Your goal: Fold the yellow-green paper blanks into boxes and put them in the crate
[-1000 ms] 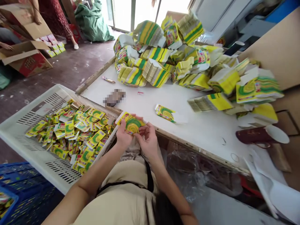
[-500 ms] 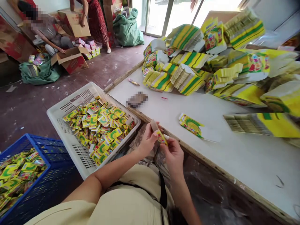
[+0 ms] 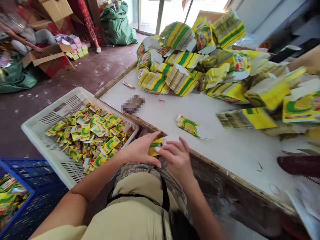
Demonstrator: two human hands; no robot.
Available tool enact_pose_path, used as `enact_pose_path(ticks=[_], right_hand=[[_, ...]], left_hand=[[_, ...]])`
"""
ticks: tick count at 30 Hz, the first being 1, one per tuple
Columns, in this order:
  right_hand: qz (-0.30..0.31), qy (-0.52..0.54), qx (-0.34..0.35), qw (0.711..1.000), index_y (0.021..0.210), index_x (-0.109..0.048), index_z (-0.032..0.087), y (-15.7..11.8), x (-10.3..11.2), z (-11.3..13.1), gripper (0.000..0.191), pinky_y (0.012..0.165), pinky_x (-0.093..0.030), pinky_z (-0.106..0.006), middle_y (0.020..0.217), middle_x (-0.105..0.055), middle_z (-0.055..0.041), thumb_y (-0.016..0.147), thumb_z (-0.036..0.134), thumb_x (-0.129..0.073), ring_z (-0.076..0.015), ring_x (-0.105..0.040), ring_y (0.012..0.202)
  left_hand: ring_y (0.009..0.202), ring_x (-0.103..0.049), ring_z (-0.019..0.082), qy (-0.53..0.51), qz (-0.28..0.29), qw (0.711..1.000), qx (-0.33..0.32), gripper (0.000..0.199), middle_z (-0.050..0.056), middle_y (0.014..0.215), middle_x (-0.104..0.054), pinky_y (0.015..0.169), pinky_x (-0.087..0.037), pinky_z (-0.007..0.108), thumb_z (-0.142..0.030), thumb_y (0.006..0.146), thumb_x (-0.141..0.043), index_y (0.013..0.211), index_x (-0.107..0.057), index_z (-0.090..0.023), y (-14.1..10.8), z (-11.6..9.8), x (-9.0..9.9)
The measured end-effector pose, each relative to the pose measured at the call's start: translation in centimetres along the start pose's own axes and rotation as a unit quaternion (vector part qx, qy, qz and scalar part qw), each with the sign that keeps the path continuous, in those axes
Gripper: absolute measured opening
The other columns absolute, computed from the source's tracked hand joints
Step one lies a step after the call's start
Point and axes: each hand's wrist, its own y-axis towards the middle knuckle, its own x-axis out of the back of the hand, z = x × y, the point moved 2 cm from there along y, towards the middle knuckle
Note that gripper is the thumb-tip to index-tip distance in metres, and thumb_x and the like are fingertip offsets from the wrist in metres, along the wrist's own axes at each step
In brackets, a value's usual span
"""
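Note:
Over my lap, beside the table edge, a small yellow-and-green carton (image 3: 155, 146) with white flaps is between my two hands. My left hand (image 3: 138, 149) has it between the thumb and the fingers, from the left. The fingertips of my right hand (image 3: 177, 156) are on its right end, at the white flap; they partly cover the carton. On the white table (image 3: 147, 121), just beyond my hands, lies a single flat, partly opened carton (image 3: 188, 126) of the same print.
A white plastic basket (image 3: 37, 123) of small cartons stands at my left, with a blue crate (image 3: 47, 186) nearer me. Stacks of flat yellow cartons (image 3: 182, 80) are heaped across the table's far side. A co-worker (image 3: 27, 38) sits by an open cardboard box (image 3: 56, 61).
My view has turned right. My fingers have spread, and the carton, earlier pinched upright between both hands, now lies more level with its flap to the right.

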Motion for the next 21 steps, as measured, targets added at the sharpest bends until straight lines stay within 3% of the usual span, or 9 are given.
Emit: enact_pose_path(ticks=[3,6,9,12,16,21], right_hand=[[-0.062,0.053,-0.083,0.993,0.119,-0.067,0.037,0.0,-1.1,0.7,0.033,0.121,-0.021,-0.056,0.125,-0.068,-0.0020,0.088,0.027,-0.067,-0.0267,-0.051,0.130],[-0.125,0.209,-0.251,0.937,0.144,-0.048,0.028,-0.7,-2.9,0.2,0.061,0.118,-0.032,-0.055,0.148,-0.052,-0.0101,0.089,0.046,-0.065,-0.0300,-0.042,0.141],[-0.034,0.423,-0.345,0.837,0.144,-0.050,0.025,-1.2,-4.8,-0.1,0.061,0.109,-0.046,-0.047,0.135,-0.063,-0.0102,0.093,0.060,-0.049,-0.0275,-0.055,0.130],[0.068,0.537,-0.361,0.760,0.137,-0.059,0.025,-1.5,-5.4,0.0,0.064,0.100,-0.053,-0.044,0.121,-0.072,-0.0091,0.089,0.066,-0.051,-0.0278,-0.064,0.119],[0.077,0.561,-0.343,0.749,0.140,-0.057,0.030,-1.5,-4.7,-0.1,0.058,0.103,-0.052,-0.045,0.131,-0.067,-0.0053,0.089,0.056,-0.061,-0.0264,-0.063,0.121],[-0.053,0.510,-0.373,0.773,0.140,-0.056,0.027,-1.3,-5.4,-0.3,0.058,0.110,-0.047,-0.047,0.143,-0.060,-0.0062,0.090,0.054,-0.060,-0.0267,-0.057,0.131]], left_hand=[[0.106,-0.067,0.031,0.055,0.001,0.998,0.036,0.062,0.012,0.119,-0.068,0.091,-0.053,0.043,-0.036,0.074,-0.076,0.130,-0.054,-0.019,0.0,0.8,-2.2],[0.106,-0.067,0.030,0.094,-0.045,0.994,0.033,0.066,0.012,0.122,-0.066,0.088,-0.054,0.042,-0.032,0.075,-0.074,0.134,-0.047,-0.021,-0.3,1.4,-3.4],[0.113,-0.065,0.031,0.121,-0.063,0.991,0.002,0.079,0.014,0.132,-0.060,0.091,-0.053,0.042,-0.031,0.075,-0.074,0.143,-0.035,-0.024,-0.7,1.8,-3.8],[0.114,-0.064,0.030,0.141,-0.065,0.987,-0.033,0.079,0.015,0.134,-0.057,0.092,-0.053,0.042,-0.032,0.080,-0.071,0.146,-0.028,-0.024,-1.0,2.1,-4.0],[0.113,-0.063,0.029,0.138,-0.069,0.986,-0.063,0.077,0.016,0.133,-0.056,0.090,-0.053,0.041,-0.037,0.083,-0.069,0.145,-0.026,-0.024,-1.3,2.1,-4.4],[0.099,-0.067,0.023,0.136,-0.150,0.977,-0.068,0.067,0.011,0.124,-0.060,0.083,-0.054,0.036,-0.035,0.082,-0.070,0.137,-0.034,-0.025,-1.7,2.1,-4.7]])
